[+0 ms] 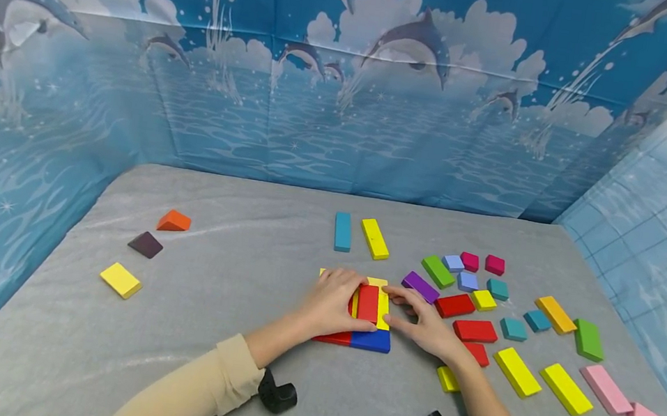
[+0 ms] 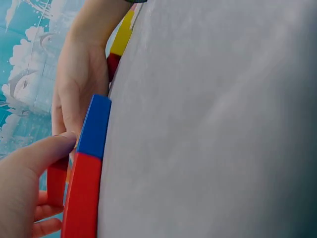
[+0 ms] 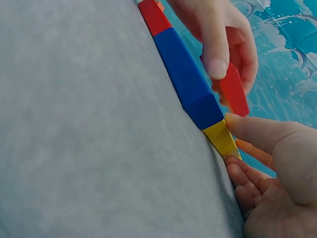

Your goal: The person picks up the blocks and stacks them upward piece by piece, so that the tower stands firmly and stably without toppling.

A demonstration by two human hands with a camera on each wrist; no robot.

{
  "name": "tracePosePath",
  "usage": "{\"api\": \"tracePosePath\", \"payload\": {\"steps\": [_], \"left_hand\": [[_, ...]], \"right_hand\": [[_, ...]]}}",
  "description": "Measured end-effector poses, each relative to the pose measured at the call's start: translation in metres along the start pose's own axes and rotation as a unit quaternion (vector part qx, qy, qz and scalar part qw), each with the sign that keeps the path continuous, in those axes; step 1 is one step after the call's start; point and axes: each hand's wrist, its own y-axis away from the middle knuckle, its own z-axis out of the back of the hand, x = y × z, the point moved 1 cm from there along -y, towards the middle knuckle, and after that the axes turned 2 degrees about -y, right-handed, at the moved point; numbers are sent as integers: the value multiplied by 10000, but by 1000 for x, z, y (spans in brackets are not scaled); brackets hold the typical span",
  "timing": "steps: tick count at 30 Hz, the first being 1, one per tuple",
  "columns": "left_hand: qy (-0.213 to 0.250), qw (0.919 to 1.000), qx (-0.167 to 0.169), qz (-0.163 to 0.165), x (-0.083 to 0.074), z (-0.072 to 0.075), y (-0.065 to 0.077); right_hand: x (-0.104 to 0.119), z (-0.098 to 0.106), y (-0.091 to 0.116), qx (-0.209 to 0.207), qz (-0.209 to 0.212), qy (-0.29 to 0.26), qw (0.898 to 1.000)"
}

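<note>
Near the middle of the table, flat blocks lie edge to edge: a blue block (image 1: 371, 340) and a red block (image 1: 332, 338) form the near side, and a yellow block (image 1: 384, 313) the right side. My left hand (image 1: 335, 301) grips an upper red block (image 1: 368, 304) between thumb and fingers; in the right wrist view this red block (image 3: 234, 91) is tilted above the layout. The thumb and fingertips of my right hand (image 1: 422, 324) touch the outer side of the yellow block (image 3: 220, 138). My left hand hides the layout's left part.
Right of the hands lie many loose blocks, among them a purple block (image 1: 421, 287), red blocks (image 1: 475, 331), yellow blocks (image 1: 517, 372) and pink blocks (image 1: 607, 389). Beyond the layout are a blue block (image 1: 343, 231) and a yellow one (image 1: 375, 239). An orange wedge (image 1: 174, 221) sits far left.
</note>
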Motion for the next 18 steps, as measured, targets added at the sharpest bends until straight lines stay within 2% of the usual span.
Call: {"api": "tracePosePath", "payload": {"steps": [8,15,18], "left_hand": [[-261,9996,-123,-66,-4,-7,0],[196,9992,238,-269,4,-2,3],[286,9985,297,-371,7,-1,3]], "right_hand": [[-1,1,0,-23,97,8,9999],[0,0,0,7,11,-46,10000],[1,0,0,-2,-4,-63,10000]]}}
